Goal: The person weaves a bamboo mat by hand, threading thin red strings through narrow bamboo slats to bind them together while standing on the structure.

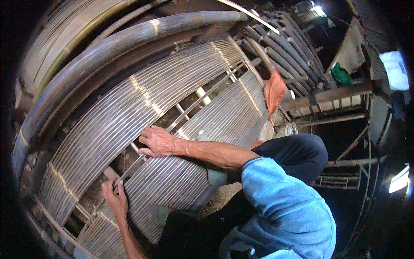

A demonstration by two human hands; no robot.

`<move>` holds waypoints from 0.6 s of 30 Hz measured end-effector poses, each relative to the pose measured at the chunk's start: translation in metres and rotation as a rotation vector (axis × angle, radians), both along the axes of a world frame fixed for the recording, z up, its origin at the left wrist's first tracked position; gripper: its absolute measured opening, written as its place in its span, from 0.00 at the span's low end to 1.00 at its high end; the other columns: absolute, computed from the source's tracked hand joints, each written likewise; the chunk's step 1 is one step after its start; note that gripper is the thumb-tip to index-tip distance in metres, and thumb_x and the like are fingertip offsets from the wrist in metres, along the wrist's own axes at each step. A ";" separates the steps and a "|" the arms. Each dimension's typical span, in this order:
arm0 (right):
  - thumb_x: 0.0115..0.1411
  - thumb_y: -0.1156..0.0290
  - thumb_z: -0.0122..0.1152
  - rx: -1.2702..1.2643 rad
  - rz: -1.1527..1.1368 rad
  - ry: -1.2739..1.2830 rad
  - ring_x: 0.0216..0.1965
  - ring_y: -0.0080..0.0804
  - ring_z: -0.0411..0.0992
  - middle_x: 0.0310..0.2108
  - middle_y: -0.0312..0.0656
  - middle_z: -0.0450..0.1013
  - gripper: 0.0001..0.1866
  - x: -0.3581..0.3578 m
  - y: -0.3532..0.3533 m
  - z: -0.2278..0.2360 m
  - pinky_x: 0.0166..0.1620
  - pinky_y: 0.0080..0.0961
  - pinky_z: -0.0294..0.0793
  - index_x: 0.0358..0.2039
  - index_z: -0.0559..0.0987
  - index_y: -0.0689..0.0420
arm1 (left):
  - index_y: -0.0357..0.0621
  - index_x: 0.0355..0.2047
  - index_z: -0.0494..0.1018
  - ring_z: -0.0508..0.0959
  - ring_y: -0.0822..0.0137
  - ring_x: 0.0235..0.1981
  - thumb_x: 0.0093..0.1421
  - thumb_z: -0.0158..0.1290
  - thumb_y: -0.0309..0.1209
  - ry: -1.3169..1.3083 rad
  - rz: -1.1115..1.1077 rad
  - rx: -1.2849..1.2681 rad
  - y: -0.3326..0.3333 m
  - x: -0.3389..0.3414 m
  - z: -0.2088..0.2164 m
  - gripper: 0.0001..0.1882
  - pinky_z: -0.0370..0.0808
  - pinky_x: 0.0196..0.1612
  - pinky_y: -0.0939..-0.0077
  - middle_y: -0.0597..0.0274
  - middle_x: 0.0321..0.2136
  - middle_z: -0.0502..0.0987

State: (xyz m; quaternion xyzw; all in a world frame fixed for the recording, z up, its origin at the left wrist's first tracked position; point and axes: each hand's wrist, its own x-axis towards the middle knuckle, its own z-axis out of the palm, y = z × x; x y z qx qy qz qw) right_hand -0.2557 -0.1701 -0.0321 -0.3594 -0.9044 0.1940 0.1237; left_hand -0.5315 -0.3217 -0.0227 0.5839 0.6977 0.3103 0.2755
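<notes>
Two panels of narrow, pale slats, like split bamboo, lie side by side across a frame: a far slat panel (108, 118) and a near slat panel (172, 183). A single thin slat (130, 167) runs lengthwise through the gap between them. My left hand (114, 197) is closed on this slat at its lower-left stretch, thumb and fingertips about it. Farther up and right, my right hand (158, 141) lies over the slat with fingers stretched toward the far panel's edge and thumb apart. Its palm hides part of the slat.
A thick curved pole (129, 35) spans the far side. Stacked bamboo poles (289, 52) lie at the upper right, near an orange-brown cloth-like piece (274, 91). A green bundle (341, 74) sits farther right. Pale crossbars (202, 96) show in the gap. My dark-clothed knee (302, 153) is close by.
</notes>
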 end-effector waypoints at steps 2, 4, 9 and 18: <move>0.59 0.50 0.62 -0.080 -0.079 -0.012 0.40 0.50 0.75 0.34 0.51 0.74 0.21 0.012 -0.006 -0.007 0.46 0.46 0.73 0.31 0.80 0.58 | 0.38 0.42 0.76 0.74 0.50 0.42 0.66 0.55 0.32 -0.015 0.018 -0.035 0.000 -0.001 -0.005 0.10 0.68 0.50 0.60 0.51 0.36 0.75; 0.64 0.45 0.57 -0.238 -0.113 -0.035 0.38 0.50 0.73 0.30 0.49 0.72 0.26 0.021 -0.010 -0.010 0.44 0.45 0.72 0.29 0.77 0.60 | 0.38 0.40 0.76 0.74 0.51 0.42 0.66 0.55 0.32 0.015 -0.033 -0.013 0.000 -0.007 -0.015 0.09 0.68 0.49 0.60 0.52 0.36 0.75; 0.64 0.44 0.57 -0.432 -0.090 -0.018 0.37 0.54 0.75 0.31 0.51 0.74 0.26 0.022 -0.011 -0.002 0.41 0.49 0.75 0.31 0.78 0.59 | 0.37 0.37 0.76 0.74 0.55 0.38 0.66 0.55 0.32 0.033 -0.064 -0.053 0.001 -0.009 -0.016 0.09 0.68 0.44 0.62 0.54 0.33 0.75; 0.59 0.48 0.67 -0.329 -0.014 -0.149 0.36 0.53 0.77 0.30 0.50 0.77 0.21 -0.032 -0.004 -0.016 0.42 0.47 0.76 0.29 0.81 0.56 | 0.38 0.38 0.77 0.75 0.48 0.43 0.59 0.61 0.35 0.162 0.033 0.036 -0.015 -0.063 -0.023 0.13 0.68 0.51 0.56 0.49 0.36 0.77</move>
